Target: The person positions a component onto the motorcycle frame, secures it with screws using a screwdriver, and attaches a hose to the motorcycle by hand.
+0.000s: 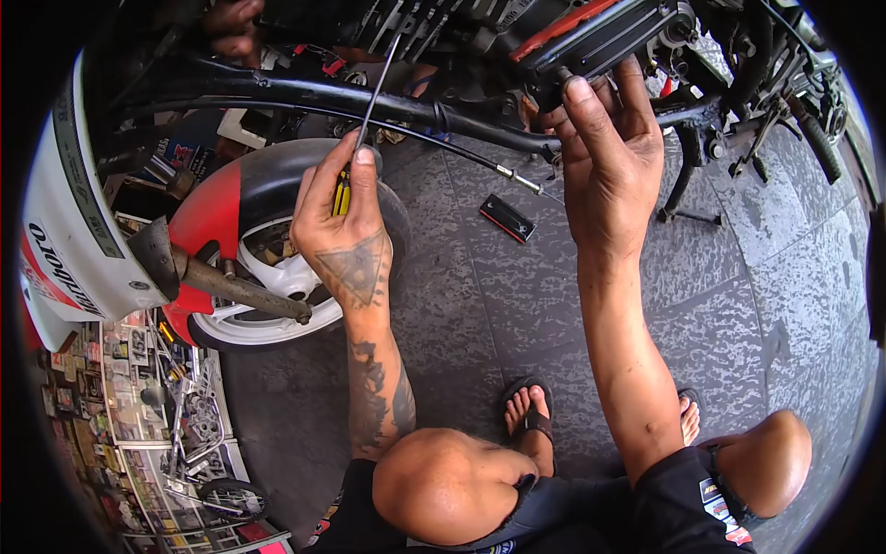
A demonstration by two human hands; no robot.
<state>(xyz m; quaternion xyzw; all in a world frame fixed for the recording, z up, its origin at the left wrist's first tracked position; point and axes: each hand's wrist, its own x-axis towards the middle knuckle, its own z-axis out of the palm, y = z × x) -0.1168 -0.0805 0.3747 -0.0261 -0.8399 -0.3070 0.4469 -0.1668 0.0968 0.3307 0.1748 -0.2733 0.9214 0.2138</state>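
My left hand [346, 222] is closed round the yellow-and-black handle of a screwdriver [343, 192]. The screwdriver's shaft points up, passing in front of the motorcycle's black frame tube [305, 90]. My right hand [614, 162] is raised to a black ribbed cover [600, 42] with a red edge, at the upper right of the motorcycle. Thumb and fingers grip its lower end, and some fingertips are hidden behind it. A black cable [443, 143] with a metal end runs between my hands, below the tube.
A wheel with a black tyre [392, 217] stands at the left beside a white panel [69, 198]. A small black-and-red part [508, 219] lies on the grey tiled floor [517, 305]. Another person's hand [235, 32] shows at the upper left. Display shelves [138, 406] line the lower left.
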